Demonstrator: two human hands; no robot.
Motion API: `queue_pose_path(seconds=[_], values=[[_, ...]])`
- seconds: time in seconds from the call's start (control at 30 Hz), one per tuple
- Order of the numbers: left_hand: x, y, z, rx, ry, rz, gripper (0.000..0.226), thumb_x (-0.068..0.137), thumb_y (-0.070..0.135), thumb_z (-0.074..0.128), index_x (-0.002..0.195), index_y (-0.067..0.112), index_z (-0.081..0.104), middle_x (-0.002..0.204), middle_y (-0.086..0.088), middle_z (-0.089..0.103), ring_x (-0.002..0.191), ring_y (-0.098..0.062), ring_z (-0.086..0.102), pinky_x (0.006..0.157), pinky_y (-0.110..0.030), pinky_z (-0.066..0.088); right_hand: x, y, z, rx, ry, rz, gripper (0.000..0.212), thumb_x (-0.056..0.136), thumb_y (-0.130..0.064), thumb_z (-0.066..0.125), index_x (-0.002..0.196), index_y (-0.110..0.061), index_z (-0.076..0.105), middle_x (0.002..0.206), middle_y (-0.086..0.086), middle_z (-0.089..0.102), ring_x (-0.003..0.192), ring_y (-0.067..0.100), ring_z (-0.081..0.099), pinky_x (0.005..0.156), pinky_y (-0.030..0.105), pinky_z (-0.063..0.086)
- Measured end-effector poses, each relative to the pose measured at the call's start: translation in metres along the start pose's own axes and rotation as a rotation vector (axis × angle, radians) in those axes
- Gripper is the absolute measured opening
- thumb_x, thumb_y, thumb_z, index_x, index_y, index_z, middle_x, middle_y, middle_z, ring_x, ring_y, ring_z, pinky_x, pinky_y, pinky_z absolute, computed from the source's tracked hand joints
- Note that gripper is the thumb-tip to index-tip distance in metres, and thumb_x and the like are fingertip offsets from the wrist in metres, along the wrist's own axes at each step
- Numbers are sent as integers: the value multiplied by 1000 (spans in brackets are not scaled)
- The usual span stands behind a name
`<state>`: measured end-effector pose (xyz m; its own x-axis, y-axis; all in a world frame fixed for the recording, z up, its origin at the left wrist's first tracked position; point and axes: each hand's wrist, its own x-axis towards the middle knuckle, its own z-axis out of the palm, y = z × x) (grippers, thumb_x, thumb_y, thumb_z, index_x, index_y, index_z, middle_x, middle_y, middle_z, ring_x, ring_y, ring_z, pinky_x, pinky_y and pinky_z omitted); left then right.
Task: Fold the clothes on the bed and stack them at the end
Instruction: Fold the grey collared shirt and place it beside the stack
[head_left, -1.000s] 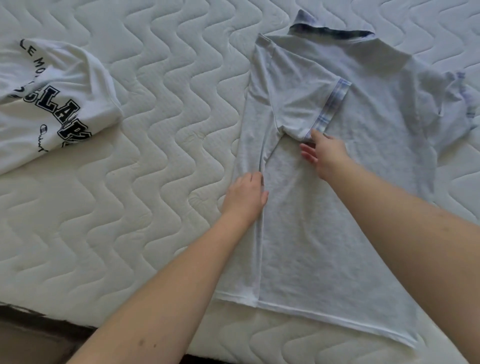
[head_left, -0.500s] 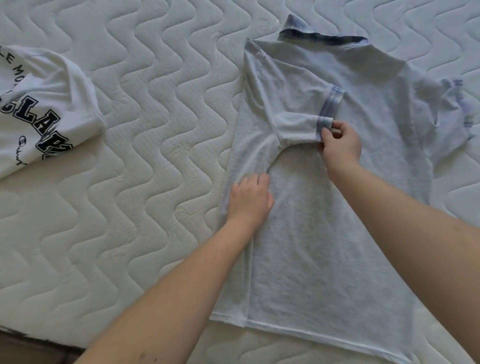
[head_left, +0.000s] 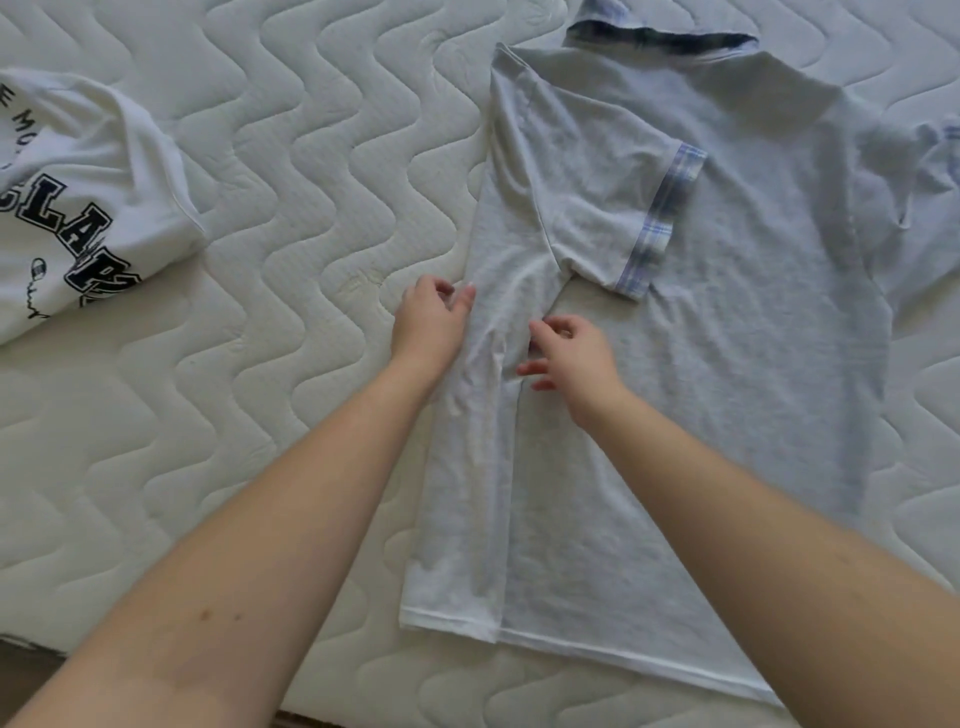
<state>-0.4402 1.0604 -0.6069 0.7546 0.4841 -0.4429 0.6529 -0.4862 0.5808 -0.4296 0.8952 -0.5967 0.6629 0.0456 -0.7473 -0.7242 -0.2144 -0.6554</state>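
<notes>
Quilted mattress (head_left: 291, 171), two shirts (head_left: 727, 338), two hands (head_left: 428, 322)
</notes>
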Motion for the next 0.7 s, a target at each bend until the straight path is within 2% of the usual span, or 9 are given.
queue_pose_path(seconds=[0.13, 0.23, 0.27, 0.3, 0.37, 0.47, 0.53, 0.63, 0.7], values=[[25, 6, -5, 124, -119, -25, 21, 91, 37, 64, 92, 16, 61, 97, -3, 67, 96, -24, 62, 76, -27, 41, 16, -14, 12, 15, 13, 36, 31, 83, -27, 75, 105, -8, 64, 88, 2, 69, 61, 12, 65, 51, 22, 51], [32, 7, -5, 202, -157, -7, 16, 92, 32, 61, 83, 19, 56, 86, 2, 59, 88, -20, 57, 71, -24, 35, 27, -24, 6, 23, 86, 61, 18, 74, -17, 79, 87, -11, 69, 81, 5, 70, 66, 19, 64, 59, 29, 54], [33, 7, -4, 214, -160, -7, 16, 93, 31, 60, 83, 19, 55, 86, 2, 57, 87, -20, 55, 72, -24, 34, 30, -27, 1, -38, 147, 37, 14, 72, -17, 77, 74, -15, 64, 75, 2, 67, 65, 20, 62, 61, 32, 54], [33, 7, -3, 220, -160, -8, 16, 93, 30, 58, 84, 19, 53, 87, 2, 57, 85, -19, 53, 72, -25, 34, 32, -31, -5, -103, 205, 4, 21, 71, -18, 74, 63, -19, 55, 65, -1, 61, 60, 19, 57, 59, 33, 50], [32, 6, -1, 217, -154, -8, 16, 95, 30, 57, 85, 18, 51, 87, 1, 56, 85, -20, 50, 73, -26, 34, 36, -32, -17, -172, 267, -35, 33, 75, -18, 68, 57, -22, 42, 54, -4, 48, 52, 18, 48, 56, 31, 43], [28, 5, -2, 190, -128, 4, 18, 96, 32, 54, 85, 17, 50, 85, 1, 54, 85, -21, 52, 72, -27, 33, 35, -30, -24, -113, 233, -45, 21, 83, -28, 71, 81, -19, 53, 70, -2, 60, 40, 9, 54, 43, 22, 43], [25, 5, -2, 153, -129, 13, 22, 96, 37, 55, 88, 17, 50, 86, 1, 55, 87, -22, 53, 72, -28, 34, 33, -31, -19, -29, 197, -12, 33, 84, -36, 73, 106, -16, 56, 88, 0, 66, 43, 5, 57, 41, 20, 44], [16, 4, -3, 83, -149, 25, 35, 87, 45, 66, 99, 16, 50, 100, -1, 58, 91, -20, 54, 76, -30, 39, 34, -37, -5, 138, 253, 34, 39, 84, -26, 74, 115, -13, 54, 97, 3, 63, 53, 11, 58, 48, 23, 50], [7, 2, -2, 100, -154, 61, 46, 81, 43, 74, 109, 15, 49, 113, -5, 57, 101, -23, 53, 86, -34, 43, 37, -40, -2, 150, 342, -18, 37, 82, -14, 71, 115, -12, 54, 100, 3, 64, 69, 19, 64, 66, 31, 56]])
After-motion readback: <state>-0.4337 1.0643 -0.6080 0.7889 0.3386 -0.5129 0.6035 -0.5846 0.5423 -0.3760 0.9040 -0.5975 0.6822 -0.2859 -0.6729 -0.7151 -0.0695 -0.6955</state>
